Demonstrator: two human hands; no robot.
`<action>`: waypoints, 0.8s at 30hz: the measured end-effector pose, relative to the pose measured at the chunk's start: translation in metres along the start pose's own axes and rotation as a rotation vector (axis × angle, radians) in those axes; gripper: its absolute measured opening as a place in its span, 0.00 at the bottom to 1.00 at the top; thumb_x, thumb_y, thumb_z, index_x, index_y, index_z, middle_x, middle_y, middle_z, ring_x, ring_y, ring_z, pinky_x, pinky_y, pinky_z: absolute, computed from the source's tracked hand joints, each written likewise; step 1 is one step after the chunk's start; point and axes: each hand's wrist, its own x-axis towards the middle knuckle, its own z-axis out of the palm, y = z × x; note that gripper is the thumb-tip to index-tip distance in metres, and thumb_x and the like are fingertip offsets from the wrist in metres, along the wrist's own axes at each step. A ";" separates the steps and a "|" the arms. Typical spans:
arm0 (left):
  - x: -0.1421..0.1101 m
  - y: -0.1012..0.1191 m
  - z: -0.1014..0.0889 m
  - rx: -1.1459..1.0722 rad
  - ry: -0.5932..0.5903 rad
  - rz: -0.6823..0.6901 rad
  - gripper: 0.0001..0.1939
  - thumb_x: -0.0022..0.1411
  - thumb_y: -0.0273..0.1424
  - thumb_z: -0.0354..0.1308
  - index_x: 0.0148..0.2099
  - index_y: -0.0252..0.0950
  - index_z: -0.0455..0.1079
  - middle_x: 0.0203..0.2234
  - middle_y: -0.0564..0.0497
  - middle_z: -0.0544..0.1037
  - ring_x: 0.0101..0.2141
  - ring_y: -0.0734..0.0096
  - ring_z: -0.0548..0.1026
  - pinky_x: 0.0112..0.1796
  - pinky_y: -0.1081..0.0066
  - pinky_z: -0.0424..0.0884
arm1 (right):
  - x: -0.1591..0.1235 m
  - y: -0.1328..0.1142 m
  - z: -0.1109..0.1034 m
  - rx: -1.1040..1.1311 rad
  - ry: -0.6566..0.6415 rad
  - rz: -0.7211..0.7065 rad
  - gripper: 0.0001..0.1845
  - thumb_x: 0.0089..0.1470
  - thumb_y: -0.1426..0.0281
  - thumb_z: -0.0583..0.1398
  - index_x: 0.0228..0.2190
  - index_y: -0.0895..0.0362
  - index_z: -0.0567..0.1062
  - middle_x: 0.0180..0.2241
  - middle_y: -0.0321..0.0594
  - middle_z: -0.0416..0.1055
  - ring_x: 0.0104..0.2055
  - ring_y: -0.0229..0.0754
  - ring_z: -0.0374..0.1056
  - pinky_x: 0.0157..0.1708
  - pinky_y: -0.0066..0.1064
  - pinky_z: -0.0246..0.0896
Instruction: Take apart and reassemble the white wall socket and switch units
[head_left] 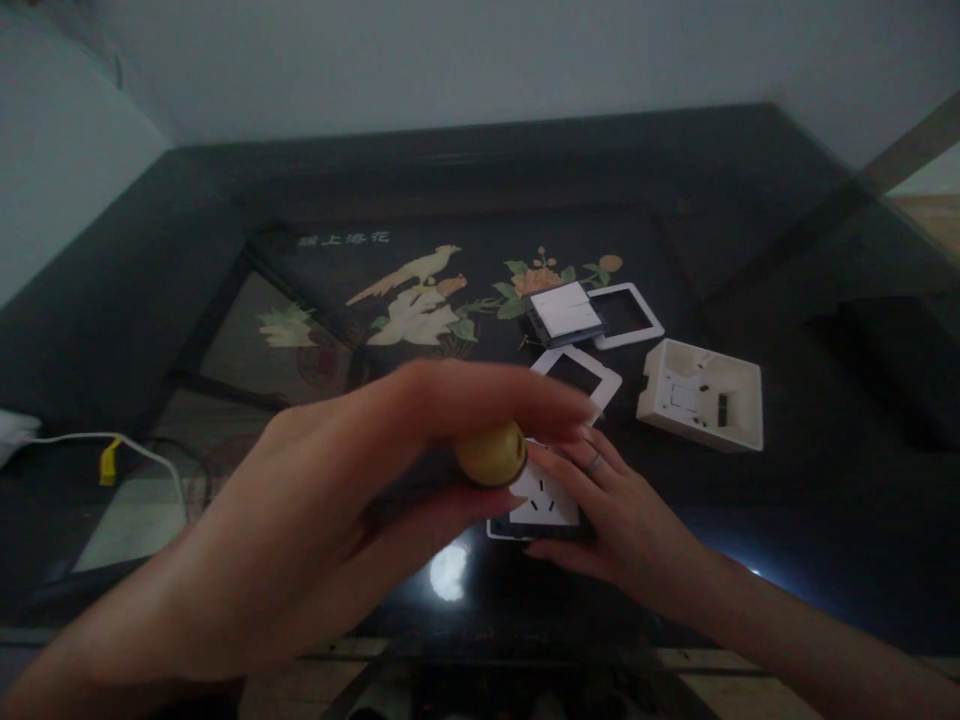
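My left hand (322,500) is closed round the yellow handle of a screwdriver (489,457), whose butt end faces up towards me. The hand hides its shaft and tip. Below it lies a white wall socket (546,497) with a dark frame, its slots facing up. My right hand (611,500), with a ring on one finger, grips the right side of this socket, thumb at the near edge and fingers over the far part. Just beyond my fingers is a white cover frame (611,384), partly hidden by my left index finger.
Farther back, a white switch panel (565,308) leans against a second white cover frame (654,318). Small screws (525,342) lie beside it. An open white mounting box (739,400) stands at right. A white cable (146,446) with a yellow tag lies at left on the glossy dark table (420,175).
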 end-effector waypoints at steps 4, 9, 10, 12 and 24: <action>0.003 0.002 -0.002 -0.048 -0.047 0.106 0.17 0.68 0.30 0.56 0.57 0.46 0.65 0.48 0.53 0.76 0.46 0.67 0.77 0.45 0.73 0.77 | 0.000 -0.001 -0.001 0.009 0.008 0.012 0.40 0.52 0.61 0.65 0.61 0.60 0.60 0.61 0.55 0.62 0.66 0.58 0.53 0.56 0.54 0.64; 0.010 0.004 0.009 -0.030 0.123 0.107 0.11 0.63 0.31 0.63 0.48 0.44 0.71 0.35 0.54 0.77 0.33 0.71 0.77 0.34 0.76 0.76 | 0.000 0.001 0.001 0.022 0.005 0.005 0.40 0.53 0.59 0.65 0.61 0.60 0.59 0.61 0.55 0.61 0.66 0.57 0.50 0.57 0.54 0.63; 0.009 0.004 0.009 -0.028 0.124 0.088 0.12 0.63 0.30 0.62 0.49 0.44 0.71 0.35 0.55 0.77 0.32 0.73 0.77 0.34 0.77 0.76 | 0.000 0.001 0.002 0.013 0.003 0.002 0.40 0.52 0.59 0.65 0.61 0.61 0.59 0.61 0.56 0.61 0.66 0.58 0.50 0.58 0.54 0.62; 0.006 0.005 0.007 -0.041 0.085 0.041 0.14 0.65 0.29 0.60 0.53 0.44 0.69 0.38 0.56 0.77 0.35 0.74 0.77 0.39 0.78 0.76 | 0.000 0.002 0.002 -0.005 0.005 -0.008 0.42 0.52 0.59 0.66 0.61 0.61 0.58 0.61 0.56 0.61 0.66 0.58 0.51 0.58 0.55 0.62; 0.009 0.002 0.013 -0.053 0.219 0.161 0.07 0.62 0.28 0.63 0.44 0.43 0.73 0.36 0.53 0.78 0.33 0.71 0.77 0.34 0.75 0.77 | 0.001 0.001 0.002 0.014 -0.017 0.013 0.41 0.53 0.59 0.65 0.61 0.60 0.58 0.62 0.56 0.59 0.66 0.58 0.50 0.57 0.55 0.63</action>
